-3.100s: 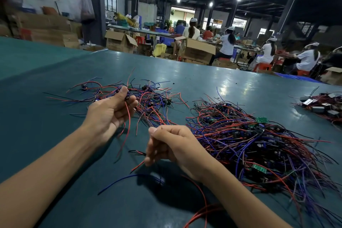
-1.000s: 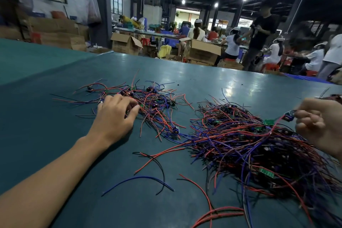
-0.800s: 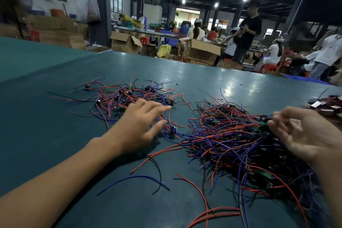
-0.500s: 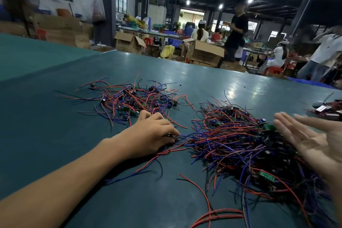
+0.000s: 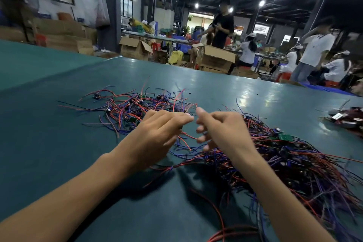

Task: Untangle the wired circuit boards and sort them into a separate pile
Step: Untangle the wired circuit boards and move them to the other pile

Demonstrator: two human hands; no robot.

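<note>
The bench (image 5: 59,143) is plain teal. The tangled wires (image 5: 275,163) are red, blue, purple and black; the small circuit boards (image 5: 285,136) are green. The boxes (image 5: 216,59) behind are brown.

Materials and finishes: work table and stock

The table top (image 5: 59,143) is being shown as smooth teal sheet with a soft sheen; the tangled wires (image 5: 294,163) are being seen in smooth red, blue and black plastic insulation; the circuit boards (image 5: 285,136) are being seen in matt green; the boxes (image 5: 216,57) are being shown in plain brown cardboard.
</note>
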